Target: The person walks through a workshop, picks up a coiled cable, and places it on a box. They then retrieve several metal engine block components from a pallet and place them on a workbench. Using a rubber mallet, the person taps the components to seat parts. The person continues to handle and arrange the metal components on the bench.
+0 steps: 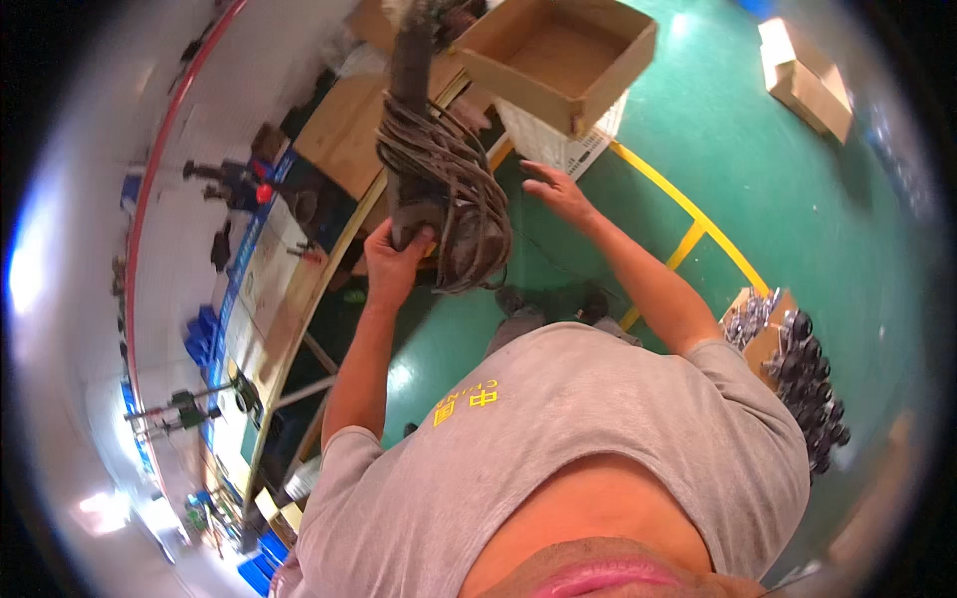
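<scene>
Far over at nine o'clock a long workbench [261, 299] curves along the edge, with small tools and blue boxes [202, 334] on it. Next, a little left of the middle, the left hand [397, 261] is curled tight around the bottom of a thick dark bundle of cables [439, 169]. The bundle hangs from above, near twelve o'clock, and its loops bulge out to the right of that hand. Just past the loops, the right hand [558, 192] is spread wide with the fingers apart. It holds nothing, and I cannot tell if it touches the bundle. An open brown cardboard box [558, 55] sits up at twelve o'clock, above the right hand, with a white crate [568, 145] under it. A yellow line [688, 214] runs across the green floor [797, 219] toward three o'clock. At one o'clock a smaller cardboard box [805, 80] lies on the floor. At four o'clock a pile of round black parts [812, 389] lies beside a box of shiny metal bits [750, 321].
</scene>
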Demonstrator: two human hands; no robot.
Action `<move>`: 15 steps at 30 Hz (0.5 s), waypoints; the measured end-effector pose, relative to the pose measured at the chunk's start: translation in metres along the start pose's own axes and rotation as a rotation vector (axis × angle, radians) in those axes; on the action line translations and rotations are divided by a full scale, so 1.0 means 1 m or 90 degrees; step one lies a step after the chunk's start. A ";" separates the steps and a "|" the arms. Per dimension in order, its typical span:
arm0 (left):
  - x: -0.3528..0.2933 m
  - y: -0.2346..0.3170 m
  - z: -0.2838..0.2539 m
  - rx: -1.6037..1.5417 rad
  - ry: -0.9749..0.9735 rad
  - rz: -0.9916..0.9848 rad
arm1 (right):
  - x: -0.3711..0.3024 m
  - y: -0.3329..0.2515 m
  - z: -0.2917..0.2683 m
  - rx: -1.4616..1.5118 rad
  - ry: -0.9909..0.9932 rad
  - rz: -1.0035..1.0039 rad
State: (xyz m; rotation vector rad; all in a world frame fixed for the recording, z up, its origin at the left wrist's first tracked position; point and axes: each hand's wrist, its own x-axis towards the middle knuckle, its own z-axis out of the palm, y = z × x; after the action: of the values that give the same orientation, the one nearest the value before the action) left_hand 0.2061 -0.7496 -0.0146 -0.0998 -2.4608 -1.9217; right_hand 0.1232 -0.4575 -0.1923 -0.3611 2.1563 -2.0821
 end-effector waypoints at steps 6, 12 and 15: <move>0.034 0.067 0.019 -0.090 -0.152 0.035 | 0.003 -0.033 -0.015 -0.054 -0.012 -0.091; 0.066 0.097 0.022 -0.119 -0.265 0.086 | 0.006 0.004 0.011 -0.091 0.060 -0.158; 0.073 0.100 0.021 -0.117 -0.274 0.088 | -0.010 -0.012 0.004 -0.162 0.241 -0.059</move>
State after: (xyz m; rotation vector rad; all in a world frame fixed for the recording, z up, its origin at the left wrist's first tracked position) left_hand 0.1400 -0.7024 0.0815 -0.7376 -2.4126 -2.2520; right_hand 0.1354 -0.4593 -0.1814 -0.0955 2.6806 -2.0630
